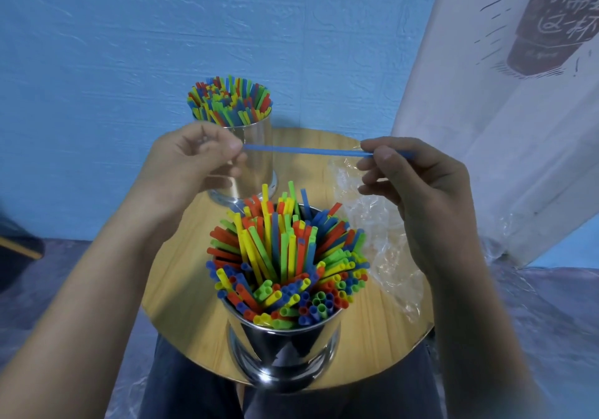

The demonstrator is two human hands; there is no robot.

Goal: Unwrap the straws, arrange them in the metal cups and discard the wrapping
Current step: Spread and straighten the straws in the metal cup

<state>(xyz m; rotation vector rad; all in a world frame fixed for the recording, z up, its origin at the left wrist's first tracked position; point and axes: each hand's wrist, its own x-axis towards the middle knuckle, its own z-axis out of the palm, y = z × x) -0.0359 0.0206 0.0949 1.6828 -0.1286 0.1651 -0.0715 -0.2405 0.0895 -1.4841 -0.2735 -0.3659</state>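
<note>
We hold the blue straw (308,151) level between both hands, above the round wooden table (181,276). Our left hand (191,162) pinches its left end between thumb and forefinger, the other fingers curled loosely beneath. Our right hand (418,188) pinches the other end, and a short blue tip pokes out past the knuckles. There's a glint of clear film on the straw just by the right fingertips. How far it runs along the straw, we cannot tell.

Behind the straw stands the far metal cup (259,165), partly hidden by our left hand. Nearer to us, at the table's front edge, sits the near metal cup (285,347). Both are crammed with coloured straws (285,256) in red, yellow, green and blue, and the near bunch fans out and leans. Crumpled clear wrapping (385,243) lies on the table to the right of the near cup, below our right hand. Behind it all is a blue wall (129,29), with a pale printed banner (518,127) at the right.
</note>
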